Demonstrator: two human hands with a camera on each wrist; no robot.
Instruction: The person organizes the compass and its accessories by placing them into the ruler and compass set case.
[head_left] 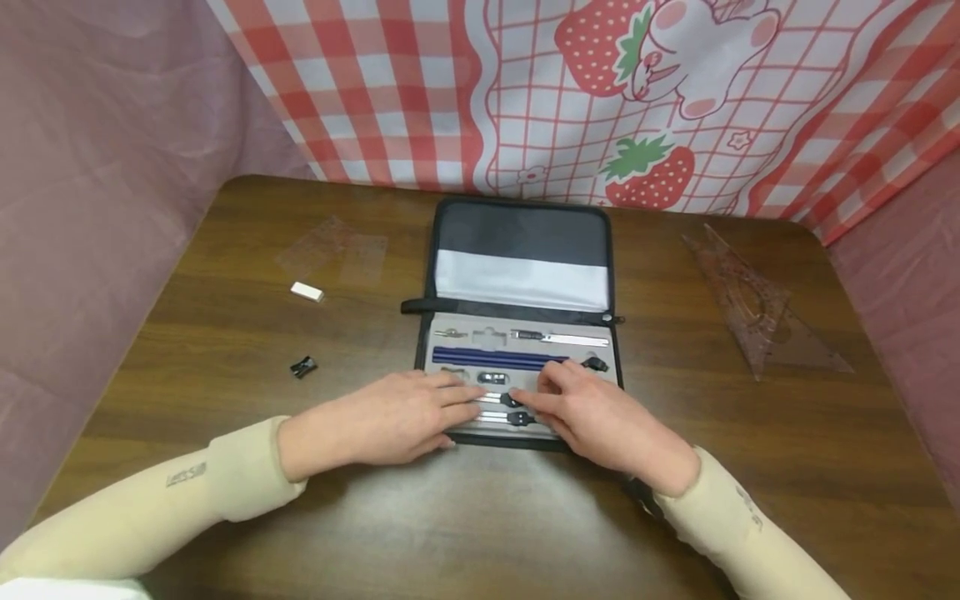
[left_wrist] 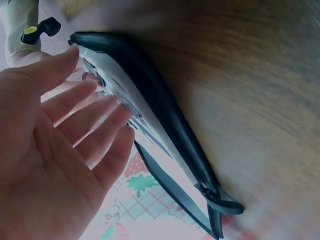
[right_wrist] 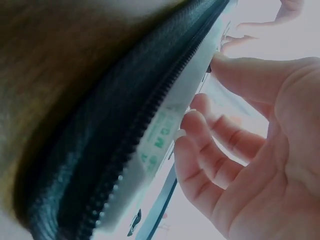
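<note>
An unzipped black case (head_left: 523, 227) lies open on the table, its grey tray (head_left: 551, 382) holding drawing tools. Two compasses (head_left: 519, 418) with silver legs and black heads sit side by side in the near slots. Over their leg ends lies my left hand (head_left: 416, 412), palm down, its straight fingers touching them. My right hand (head_left: 600, 410) reaches in from the right and presses a fingertip on the upper compass's black head. In the right wrist view, the right thumb (right_wrist: 250, 75) is straight at the tray, with the other fingers slightly bent beside it. Both hands partly cover the tray.
Dark blue rods (head_left: 487, 358), a silver blade-like tool (head_left: 573, 339) and a small black case (head_left: 492, 378) fill other slots. A white eraser (head_left: 307, 291), a black sharpener (head_left: 303, 367) and clear templates (head_left: 363, 257) lie left; clear set squares (head_left: 750, 308) lie right.
</note>
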